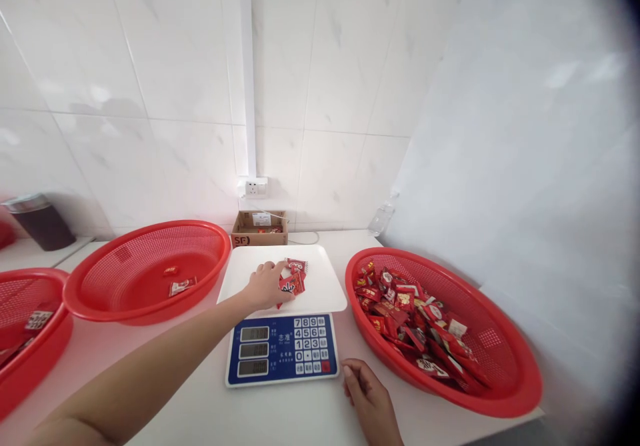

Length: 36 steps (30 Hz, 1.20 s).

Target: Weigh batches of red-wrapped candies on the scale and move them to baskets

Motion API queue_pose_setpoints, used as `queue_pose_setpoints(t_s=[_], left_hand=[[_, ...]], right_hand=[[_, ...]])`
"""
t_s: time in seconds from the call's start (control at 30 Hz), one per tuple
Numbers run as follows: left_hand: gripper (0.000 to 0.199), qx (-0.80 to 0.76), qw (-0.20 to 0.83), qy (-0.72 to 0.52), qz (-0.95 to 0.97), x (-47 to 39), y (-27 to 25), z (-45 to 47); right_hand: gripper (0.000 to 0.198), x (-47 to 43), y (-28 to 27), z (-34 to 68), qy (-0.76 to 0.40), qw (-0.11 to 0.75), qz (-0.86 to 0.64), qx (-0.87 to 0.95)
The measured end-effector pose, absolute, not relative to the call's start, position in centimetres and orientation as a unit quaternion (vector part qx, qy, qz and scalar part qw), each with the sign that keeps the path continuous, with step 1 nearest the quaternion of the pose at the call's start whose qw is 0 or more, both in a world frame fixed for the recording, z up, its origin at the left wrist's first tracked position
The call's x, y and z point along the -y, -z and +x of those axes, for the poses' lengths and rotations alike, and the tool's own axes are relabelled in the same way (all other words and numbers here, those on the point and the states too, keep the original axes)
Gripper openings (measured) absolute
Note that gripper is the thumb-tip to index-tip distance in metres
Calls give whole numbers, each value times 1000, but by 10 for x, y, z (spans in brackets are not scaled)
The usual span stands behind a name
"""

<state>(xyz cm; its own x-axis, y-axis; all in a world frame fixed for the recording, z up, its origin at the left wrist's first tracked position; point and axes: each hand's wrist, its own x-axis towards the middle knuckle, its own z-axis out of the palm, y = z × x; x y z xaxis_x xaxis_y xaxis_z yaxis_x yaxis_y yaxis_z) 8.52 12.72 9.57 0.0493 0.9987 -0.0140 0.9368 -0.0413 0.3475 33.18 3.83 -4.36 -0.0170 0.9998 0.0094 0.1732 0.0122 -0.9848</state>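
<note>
My left hand (267,286) reaches over the white weighing pan (325,286) of a digital scale. Its thumb and fingers close around small red snack packets (295,283) lying on the pan; part of them is hidden by the hand. In front of the pan, the blue scale panel (283,349) has three small displays and a number keypad. Resting on the table at the panel's right front corner, my right hand (370,396) has its fingers loosely curled, and nothing shows in them.
At the right stands a red basket (520,379) with many red packets (410,313). Left of the scale, another red basket (145,313) holds a few packets; a third (30,379) is cut off. Behind are a cardboard box (260,239), a clear bottle (383,218) and a dark canister (43,223).
</note>
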Motion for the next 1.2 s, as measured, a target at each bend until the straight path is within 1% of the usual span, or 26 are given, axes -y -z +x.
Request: queue_pose_setpoints(t_s=[0.1, 0.2, 0.33, 0.4, 0.53, 0.63, 0.67, 0.73, 0.8, 0.93, 1.03, 1.2], left_hand=[[59, -672, 142, -137, 713, -126, -93, 82], [50, -655, 137, -172, 723, -123, -91, 83], [32, -655, 95, -210, 719, -116, -100, 70], [28, -676, 56, -225, 699, -112, -112, 49], [35, -746, -40, -226, 625, -104, -134, -7], [43, -773, -95, -186, 600, -103, -135, -28], [47, -766, -99, -169, 612, -104, -133, -27], [53, -727, -75, -140, 668, -111, -124, -12], [59, -670, -23, -125, 732, -121, -113, 15], [62, -596, 30, -104, 796, -144, -93, 71], [56, -574, 39, -105, 811, -161, -83, 97], [37, -578, 30, -116, 807, -176, -79, 108]], right_hand=[[43, -38, 44, 332, -451, 450, -538, 552], [42, -38, 44, 332, -448, 449, -538, 555], [44, -37, 45, 332, -447, 447, -544, 552], [44, -37, 45, 333, -446, 446, -545, 552], [43, -38, 44, 333, -450, 444, -538, 558], [42, -39, 46, 332, -456, 435, -532, 566], [42, -39, 46, 332, -457, 433, -532, 567], [42, -40, 48, 332, -457, 433, -534, 564], [42, -40, 49, 332, -456, 437, -536, 561], [42, -39, 47, 332, -453, 447, -539, 552], [42, -37, 43, 331, -445, 452, -538, 555], [41, -34, 38, 330, -436, 454, -528, 570]])
